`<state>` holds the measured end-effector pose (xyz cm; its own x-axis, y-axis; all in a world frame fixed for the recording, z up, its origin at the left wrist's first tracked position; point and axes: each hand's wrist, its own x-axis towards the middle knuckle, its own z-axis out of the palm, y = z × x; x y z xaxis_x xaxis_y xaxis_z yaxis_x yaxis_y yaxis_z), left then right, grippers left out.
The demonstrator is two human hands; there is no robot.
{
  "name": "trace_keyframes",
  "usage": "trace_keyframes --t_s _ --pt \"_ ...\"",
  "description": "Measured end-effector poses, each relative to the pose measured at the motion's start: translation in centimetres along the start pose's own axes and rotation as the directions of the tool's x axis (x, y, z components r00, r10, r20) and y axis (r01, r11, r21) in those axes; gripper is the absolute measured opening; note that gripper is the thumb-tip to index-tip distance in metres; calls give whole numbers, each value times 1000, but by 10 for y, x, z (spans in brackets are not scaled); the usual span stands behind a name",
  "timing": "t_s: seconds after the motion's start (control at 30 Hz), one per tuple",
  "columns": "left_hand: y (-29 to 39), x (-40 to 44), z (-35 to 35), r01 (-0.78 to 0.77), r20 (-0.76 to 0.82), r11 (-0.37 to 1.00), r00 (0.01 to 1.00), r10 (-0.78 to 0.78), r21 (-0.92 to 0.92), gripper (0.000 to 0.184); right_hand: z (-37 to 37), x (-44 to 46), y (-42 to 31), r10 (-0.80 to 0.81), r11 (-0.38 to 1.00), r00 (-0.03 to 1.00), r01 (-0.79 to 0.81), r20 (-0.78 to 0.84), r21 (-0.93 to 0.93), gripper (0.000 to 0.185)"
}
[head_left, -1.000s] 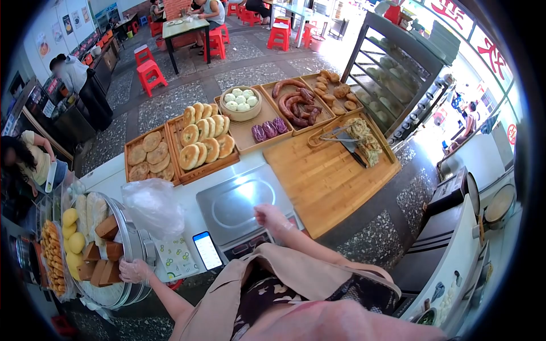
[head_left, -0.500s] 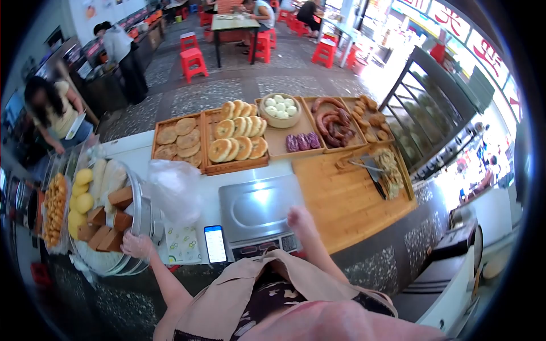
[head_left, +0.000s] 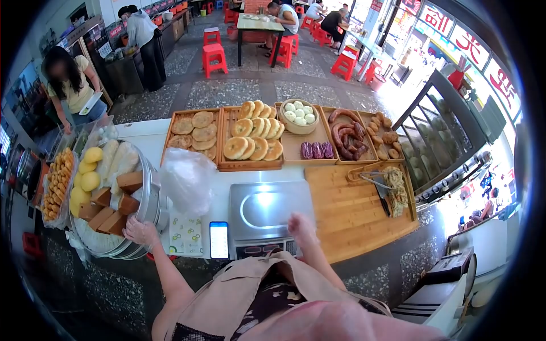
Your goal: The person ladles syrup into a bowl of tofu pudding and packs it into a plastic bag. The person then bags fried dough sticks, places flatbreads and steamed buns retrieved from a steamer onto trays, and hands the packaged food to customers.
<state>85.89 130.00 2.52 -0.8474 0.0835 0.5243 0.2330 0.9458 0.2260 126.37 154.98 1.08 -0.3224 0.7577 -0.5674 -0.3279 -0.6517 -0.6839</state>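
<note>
Resting at the rim of the round metal container [head_left: 152, 190], the left hand [head_left: 141, 232] is seen beside the brown blocks [head_left: 114, 222]; its fingers are bent and their tips partly hidden, so whether anything is gripped cannot be told. The right hand [head_left: 302, 227] is held over the right side of the metal scale [head_left: 244, 199], its fingers curled narrowly; whether anything is enclosed cannot be made out. The scale's lower panel is partly covered by the apron [head_left: 244, 290], and a corner of the tray of flat cakes [head_left: 168, 136] is hidden by the plastic bag [head_left: 187, 182]. Behind the glass of the cabinet [head_left: 441, 142], the contents are blurred.

Yellow buns [head_left: 90, 181] and pale wrapped rolls [head_left: 124, 162] are also held in the metal container, and golden pieces [head_left: 58, 184] are packed in the clear box at its left. Across the desk [head_left: 142, 132], round breads [head_left: 264, 126] are stacked in one tray; a bamboo basket [head_left: 298, 129] of pale buns [head_left: 299, 111] and purple pieces [head_left: 317, 150] are set in the next, then sausages [head_left: 344, 133], then browned pieces [head_left: 390, 137]. Tongs [head_left: 372, 181] are laid partly over a knife [head_left: 385, 206] on the cutting board [head_left: 341, 219], beside shredded food [head_left: 397, 190]. A phone [head_left: 219, 238] is placed between the patterned paper [head_left: 186, 234] and the scale.
</note>
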Motion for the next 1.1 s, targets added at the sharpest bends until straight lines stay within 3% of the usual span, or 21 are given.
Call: trace_keyframes --t_s 0.93,1.03,1.07,1.1 --pt "-2 0 10 -33 -106 999 994 35 16 31 -7 1 15 1 999 1000 -1 13 54 11" --pt "1 0 -1 -34 -46 995 998 38 97 29 -12 6 17 22 1000 1000 -22 -1 -13 10" --pt "10 2 -15 12 46 996 999 -17 89 27 -13 7 19 12 1000 1000 -12 -14 -23 9" --pt "5 0 -7 -33 -35 994 999 37 104 29 -12 4 18 -6 1000 1000 7 22 -25 10"
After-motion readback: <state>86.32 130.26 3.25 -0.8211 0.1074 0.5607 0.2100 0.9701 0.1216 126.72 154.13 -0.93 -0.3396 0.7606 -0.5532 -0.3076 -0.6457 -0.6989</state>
